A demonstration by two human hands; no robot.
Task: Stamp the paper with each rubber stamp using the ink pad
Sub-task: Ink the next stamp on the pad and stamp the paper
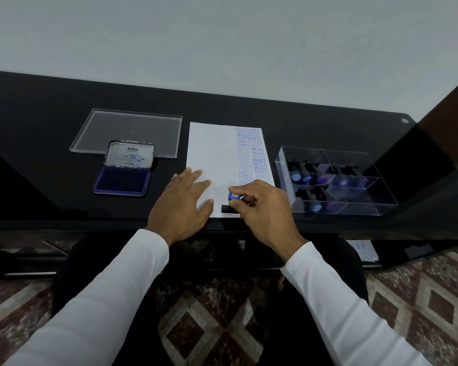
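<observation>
Right hand (265, 204) pinches the blue-capped rubber stamp (233, 196), base down on the paper's (212, 149) near edge. Left hand (183, 202) lies flat, fingers spread, pinning the sheet. Stamp likely light and rigid; best gripped by its handle. Paper thin, apt to slide.

A plain, pale grey-white wall (222, 35) fills the far side, evenly lit and bare. Against it stands a glossy black desk (50, 154) with round silver fittings near its far corners. At the far right a dark brown wooden panel (450, 112) angles in. Under and around the desk the floor (421, 299) is tiled in brown, maroon and cream diamonds, speckled like marble.
</observation>
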